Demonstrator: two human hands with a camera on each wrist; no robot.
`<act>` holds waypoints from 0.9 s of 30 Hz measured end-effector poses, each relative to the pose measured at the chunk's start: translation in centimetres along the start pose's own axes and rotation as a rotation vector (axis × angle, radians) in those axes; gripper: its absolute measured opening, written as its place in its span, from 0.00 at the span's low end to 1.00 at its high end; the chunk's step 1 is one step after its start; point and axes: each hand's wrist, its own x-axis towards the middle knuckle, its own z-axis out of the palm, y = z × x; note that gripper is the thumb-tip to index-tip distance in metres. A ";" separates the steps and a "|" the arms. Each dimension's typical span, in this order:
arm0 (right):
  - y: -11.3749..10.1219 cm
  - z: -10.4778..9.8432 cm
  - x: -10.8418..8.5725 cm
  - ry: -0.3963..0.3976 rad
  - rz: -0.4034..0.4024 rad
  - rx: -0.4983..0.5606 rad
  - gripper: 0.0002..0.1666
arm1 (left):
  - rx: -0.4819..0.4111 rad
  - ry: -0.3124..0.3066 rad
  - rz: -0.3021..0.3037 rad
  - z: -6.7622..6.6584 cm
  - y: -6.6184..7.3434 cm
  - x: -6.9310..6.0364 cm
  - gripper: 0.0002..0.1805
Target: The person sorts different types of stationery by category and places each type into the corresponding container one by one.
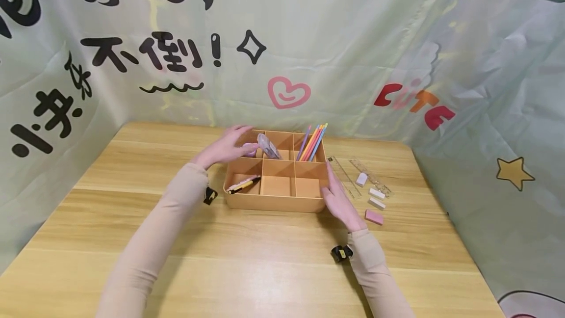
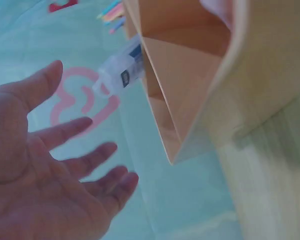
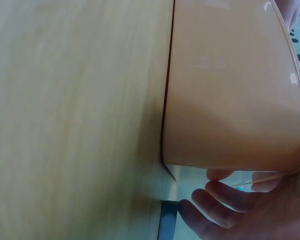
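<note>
An orange-tan divided box [image 1: 275, 203] stands on the table. My left hand [image 1: 224, 147] is over its back left corner, fingers spread; in the left wrist view the hand [image 2: 65, 165] holds nothing, beside the box [image 2: 180, 75]. A clear purple-grey item [image 1: 268, 146] leans in a back compartment, next to a purple roll [image 1: 250, 149]. Pens [image 1: 243, 184] lie in the front left compartment, coloured pencils [image 1: 312, 144] stand in the back right one. My right hand [image 1: 340, 200] rests along the box's right side; the right wrist view shows its fingers [image 3: 225, 200] relaxed by the box wall [image 3: 230, 90].
Right of the box lie two clear rulers [image 1: 344, 177], a small lilac-white eraser [image 1: 361, 179], two white erasers [image 1: 376, 203] and a pink eraser [image 1: 373, 217]. A printed cloth [image 1: 353, 53] hangs behind the wooden table [image 1: 247, 269].
</note>
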 end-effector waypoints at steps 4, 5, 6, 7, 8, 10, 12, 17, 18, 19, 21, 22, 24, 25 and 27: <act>0.0 0.0 -0.1 -0.003 0.002 -0.001 0.44 | -0.074 0.077 -0.046 0.3 -1.3 -2.0 0.39; 0.0 0.0 -0.1 -0.005 0.002 0.000 0.44 | -0.094 0.097 -0.052 0.5 -1.6 -2.4 0.38; 0.0 0.0 -0.1 -0.005 0.004 0.002 0.44 | -0.113 0.118 -0.055 0.7 -1.9 -2.9 0.38; -0.1 0.0 -0.1 -0.007 0.005 0.000 0.44 | -0.133 0.136 -0.059 1.0 -2.1 -3.3 0.38; -0.1 0.0 -0.1 -0.008 0.005 0.001 0.44 | -0.155 0.151 -0.066 1.2 -2.3 -3.8 0.38; -0.1 0.0 -0.2 -0.005 0.004 0.000 0.44 | -0.204 0.181 -0.075 1.9 -2.7 -4.6 0.39; -0.1 0.0 -0.1 -0.001 0.002 0.000 0.44 | -0.255 0.208 -0.072 2.7 -3.0 -5.3 0.39; -0.1 0.0 0.0 -0.002 0.000 -0.001 0.44 | -0.369 0.259 -0.043 4.5 -3.5 -6.4 0.39; -0.1 0.0 0.0 -0.003 0.000 -0.003 0.43 | -0.387 0.271 -0.035 4.9 -3.6 -6.6 0.38; -0.1 0.0 0.0 -0.004 0.000 -0.005 0.44 | -0.399 0.282 -0.027 5.2 -3.7 -6.8 0.38; 0.0 0.0 -0.1 -0.004 -0.001 -0.006 0.44 | -0.426 0.303 -0.005 5.9 -3.9 -7.0 0.37; 0.0 -0.1 -0.1 -0.003 0.000 -0.008 0.44 | -0.435 0.309 0.004 6.2 -3.9 -7.2 0.37; -0.1 -0.1 -0.1 -0.001 -0.002 -0.011 0.44 | -0.439 0.315 0.008 6.7 -4.0 -7.4 0.38; -0.1 -0.1 -0.1 -0.003 0.001 -0.009 0.44 | -0.434 0.315 0.010 6.9 -4.1 -7.5 0.39; -0.1 -0.1 -0.1 -0.006 0.006 -0.006 0.45 | -0.415 0.309 0.007 7.4 -4.1 -7.7 0.42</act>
